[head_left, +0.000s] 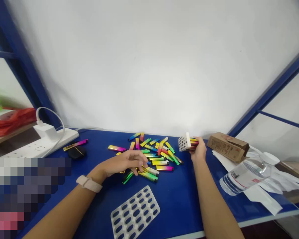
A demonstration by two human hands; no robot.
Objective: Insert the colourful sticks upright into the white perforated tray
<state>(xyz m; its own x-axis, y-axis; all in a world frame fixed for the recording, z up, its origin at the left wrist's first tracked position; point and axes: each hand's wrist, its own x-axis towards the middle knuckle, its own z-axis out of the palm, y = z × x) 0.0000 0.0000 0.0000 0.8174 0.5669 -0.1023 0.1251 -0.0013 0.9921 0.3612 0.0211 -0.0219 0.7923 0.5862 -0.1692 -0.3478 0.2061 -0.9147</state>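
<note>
Two hands work: left hand (pixel 125 163) fingers curled on rainbow sticks (pixel 153 156); right hand (pixel 198 149), at two o'clock, grips a holed tray (pixel 184 142). Best pick single sticks.

A plain white wall (pixel 154 59) fills the back, evenly lit. Blue frame bars (pixel 22 63) slant up at the left, and another blue bar (pixel 271 93) slants at the right. The table (pixel 184 196) has a blue top with a pale front edge. A wooden shelf (pixel 5 136) stands at far left
</note>
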